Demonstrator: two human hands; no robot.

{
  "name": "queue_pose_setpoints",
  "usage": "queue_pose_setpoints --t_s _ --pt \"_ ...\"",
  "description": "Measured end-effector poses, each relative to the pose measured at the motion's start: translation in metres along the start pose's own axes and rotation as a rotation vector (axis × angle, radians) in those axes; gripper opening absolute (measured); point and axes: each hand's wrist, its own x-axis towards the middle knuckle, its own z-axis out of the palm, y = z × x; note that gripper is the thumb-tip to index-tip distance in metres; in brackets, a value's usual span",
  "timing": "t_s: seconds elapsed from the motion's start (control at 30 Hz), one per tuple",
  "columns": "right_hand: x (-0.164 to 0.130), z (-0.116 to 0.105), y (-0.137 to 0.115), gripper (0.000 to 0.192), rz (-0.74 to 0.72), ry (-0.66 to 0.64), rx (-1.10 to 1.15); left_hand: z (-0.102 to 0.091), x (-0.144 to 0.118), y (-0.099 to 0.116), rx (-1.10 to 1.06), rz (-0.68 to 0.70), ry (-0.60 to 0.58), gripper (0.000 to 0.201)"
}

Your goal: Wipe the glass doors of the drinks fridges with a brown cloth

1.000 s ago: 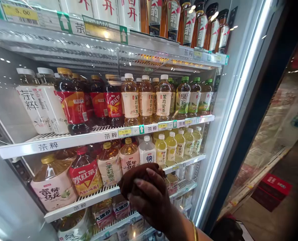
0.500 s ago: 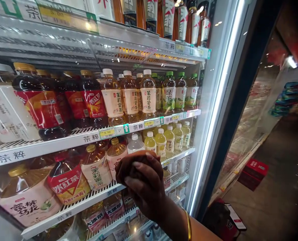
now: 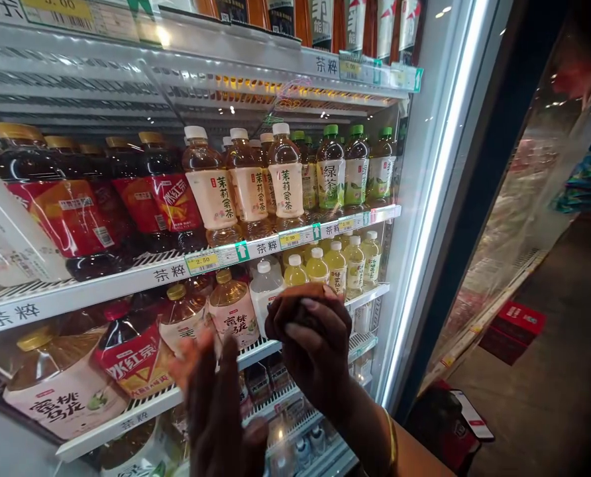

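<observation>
My right hand (image 3: 322, 351), with a gold bangle (image 3: 390, 440) at the wrist, is closed around a bunched brown cloth (image 3: 288, 306). It is in front of the lower shelves of a lit drinks fridge, near small yellow-drink bottles (image 3: 317, 266). My left hand (image 3: 218, 404) is raised at the bottom centre, slightly blurred. Its fingers are stretched out and hold nothing. Behind it, partly covered, stand a jasmine tea bottle (image 3: 179, 311) and a pink-labelled oolong bottle (image 3: 233, 311). A gap separates the two hands.
The middle shelf (image 3: 126, 283) carries dark red-labelled bottles (image 3: 67, 212), white-capped tea bottles (image 3: 285, 179) and green-capped bottles (image 3: 330, 165). At right are the fridge's dark door frame (image 3: 499, 152), a phone (image 3: 469, 414) and a red box (image 3: 517, 328) near the floor.
My left hand has come into view from below with fingers extended. My right hand, still gripping the cloth, has shifted right. The view has shifted slightly.
</observation>
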Motion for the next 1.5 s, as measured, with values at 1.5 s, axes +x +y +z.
queue_pose_setpoints --t_s 1.5 --pt "0.027 -0.067 0.132 0.029 -0.033 0.101 0.055 0.115 0.044 0.098 0.247 -0.056 0.02 0.083"
